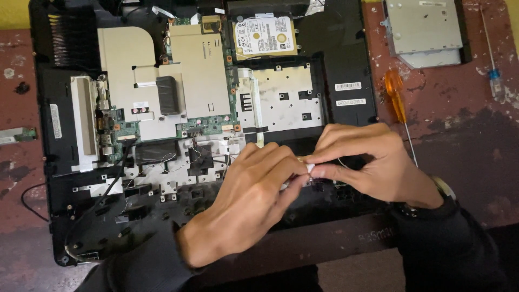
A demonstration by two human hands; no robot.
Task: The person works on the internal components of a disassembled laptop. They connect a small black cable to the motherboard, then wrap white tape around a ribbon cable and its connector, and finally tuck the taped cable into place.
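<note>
Laptop (pixel 346 65) lies opened on the worn red table (pixel 459 140), bottom cover off, so the teardown looks well along: circuit board (pixel 184 75) and hard drive (pixel 265 35) sit exposed above the hands, and the disc drive (pixel 424 30) is already out, lying on the table well above and to the right of the right hand. Both hands meet over the lower middle of the chassis. Left hand (pixel 248 200) and right hand (pixel 367 162) each pinch, fingertips nearly touching, a small white piece (pixel 310 168), probably a cable end or connector; it is too small and too covered to say which. A thin pale wire (pixel 346 162) seems to run from it under the right fingers. Orange-handled screwdriver (pixel 398 103) lies idle just above the right hand; a thinner blue-tipped screwdriver (pixel 494 81) lies farther right. Left of the left hand, a loose black cable (pixel 108 189) trails across the frame. Still mounted, as far as seen: board, hard drive, metal shields. Judgement: covers and disc drive done; cable work in hand; board and hard drive removal remain.
</note>
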